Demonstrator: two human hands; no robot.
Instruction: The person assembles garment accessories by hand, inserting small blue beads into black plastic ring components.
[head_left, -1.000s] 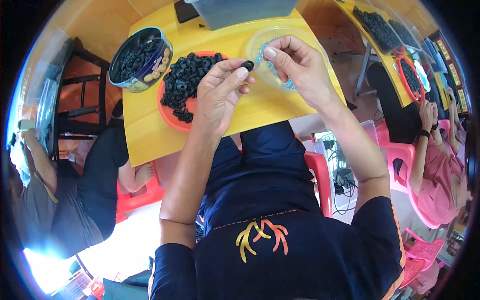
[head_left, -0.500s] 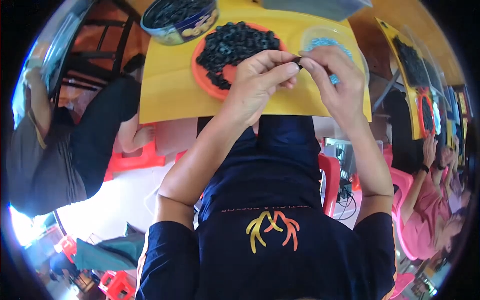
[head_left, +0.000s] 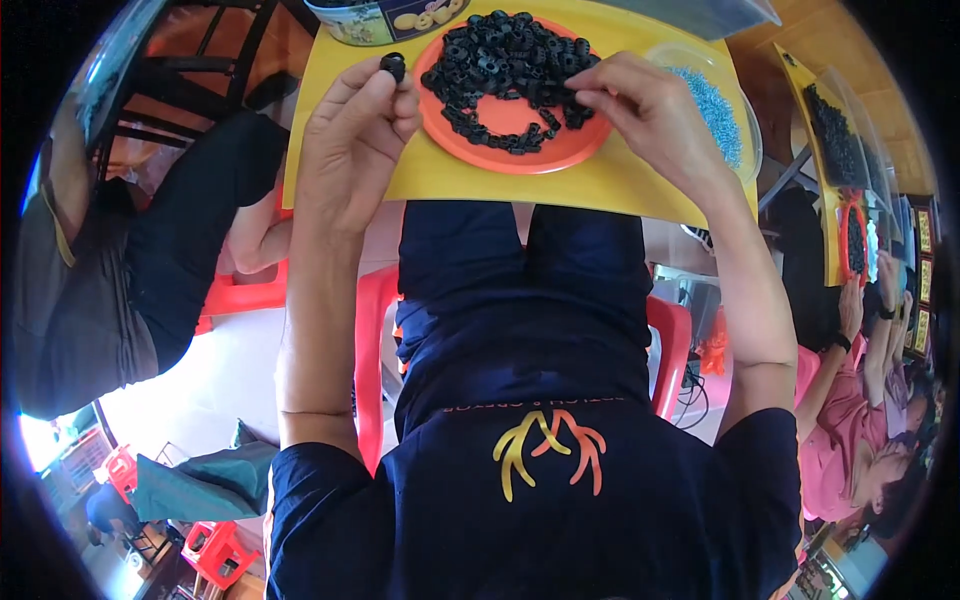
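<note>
My left hand (head_left: pixel 350 140) is raised at the left of the orange-red plate (head_left: pixel 540 163), pinching a small black ring-shaped plastic part (head_left: pixel 393 67) between thumb and fingertips. A heap of similar small black parts (head_left: pixel 500 50) covers much of the plate. Over the plate's right side, my right hand (head_left: pixel 660 120) reaches in with thumb and forefinger closed around a small black part at the heap's edge. The fingers partly hide that piece. Beside my right wrist lies a clear round dish holding many small blue-silver pieces (head_left: pixel 710 110), perhaps screws.
A printed round tin (head_left: pixel 400 22) stands at the yellow table's (head_left: pixel 420 180) far left, a grey bin (head_left: pixel 690 12) at its far right. Someone in dark clothes sits at left (head_left: pixel 190 260). People in pink (head_left: pixel 840 430) work at another yellow table (head_left: pixel 835 240) at right.
My hands were together over the plate's right side, working on a small black part. The left has moved left with a black part; the right has come down to the heap.
</note>
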